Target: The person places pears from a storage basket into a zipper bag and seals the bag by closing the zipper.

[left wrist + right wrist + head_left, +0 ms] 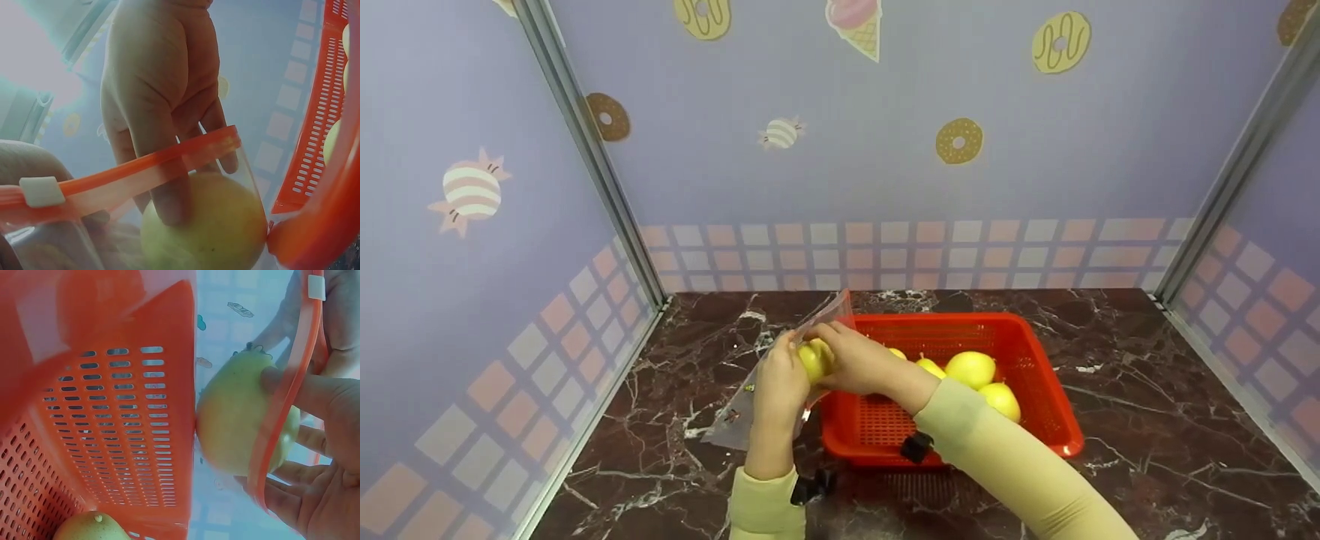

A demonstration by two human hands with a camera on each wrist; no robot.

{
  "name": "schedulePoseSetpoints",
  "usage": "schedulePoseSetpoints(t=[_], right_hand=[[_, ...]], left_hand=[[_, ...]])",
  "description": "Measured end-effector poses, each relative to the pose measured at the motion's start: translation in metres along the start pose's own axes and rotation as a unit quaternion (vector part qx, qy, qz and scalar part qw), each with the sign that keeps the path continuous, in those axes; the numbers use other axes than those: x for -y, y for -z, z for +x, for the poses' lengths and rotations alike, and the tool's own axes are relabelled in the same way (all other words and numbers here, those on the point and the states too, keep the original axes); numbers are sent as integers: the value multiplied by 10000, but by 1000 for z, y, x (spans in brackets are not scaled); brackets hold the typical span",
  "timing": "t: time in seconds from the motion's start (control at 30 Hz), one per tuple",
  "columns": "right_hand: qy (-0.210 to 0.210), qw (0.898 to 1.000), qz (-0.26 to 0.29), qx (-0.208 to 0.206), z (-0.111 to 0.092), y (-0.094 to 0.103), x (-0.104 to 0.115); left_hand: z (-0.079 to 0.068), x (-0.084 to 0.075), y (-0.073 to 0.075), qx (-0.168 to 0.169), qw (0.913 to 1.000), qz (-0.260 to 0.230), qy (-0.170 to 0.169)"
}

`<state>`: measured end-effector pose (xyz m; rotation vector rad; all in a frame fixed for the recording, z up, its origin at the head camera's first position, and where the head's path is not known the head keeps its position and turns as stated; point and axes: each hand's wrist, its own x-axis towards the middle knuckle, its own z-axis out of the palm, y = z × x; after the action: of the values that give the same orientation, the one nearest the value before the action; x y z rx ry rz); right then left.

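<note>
A clear zip bag (pixel 731 431) with an orange zip strip (pixel 152 163) and a white slider (pixel 42 191) hangs at the left side of the basket. My left hand (pixel 781 382) grips the bag near its mouth. My right hand (pixel 859 361) reaches through the mouth and holds a yellow-green pear (pixel 236 410) with curled fingers. The pear sits just inside the bag, partly below the zip strip, close to the basket wall. In the left wrist view the fingers (pixel 169 197) lie over the top of the pear.
A red perforated basket (pixel 1054 401) stands right of the bag, holding several yellow pears (pixel 971 369). It rests on a dark red marbled tabletop (pixel 660 450). Patterned walls (pixel 885 180) enclose the left, back and right sides.
</note>
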<state>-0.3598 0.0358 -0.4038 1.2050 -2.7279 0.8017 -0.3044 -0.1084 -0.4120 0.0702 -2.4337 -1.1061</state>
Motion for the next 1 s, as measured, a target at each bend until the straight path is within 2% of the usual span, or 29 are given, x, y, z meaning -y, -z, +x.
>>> schedulePoseSetpoints(t=[0.13, 0.37, 0.53, 0.8, 1.0], right_hand=[[-19, 10000, 41, 19, -2, 1, -1], [96, 9998, 139, 107, -6, 5, -3], [119, 9995, 297, -9, -12, 13, -5], [-320, 9960, 808, -229, -42, 31, -6], [-776, 9869, 1319, -504, -70, 38, -12]], left_hand=[[0, 0, 2, 62, 9999, 58, 101], [2, 3, 4, 228, 9985, 173, 475], [4, 4, 3, 216, 9984, 280, 451], [4, 3, 3, 268, 9981, 244, 497], [3, 3, 3, 237, 9984, 245, 441]])
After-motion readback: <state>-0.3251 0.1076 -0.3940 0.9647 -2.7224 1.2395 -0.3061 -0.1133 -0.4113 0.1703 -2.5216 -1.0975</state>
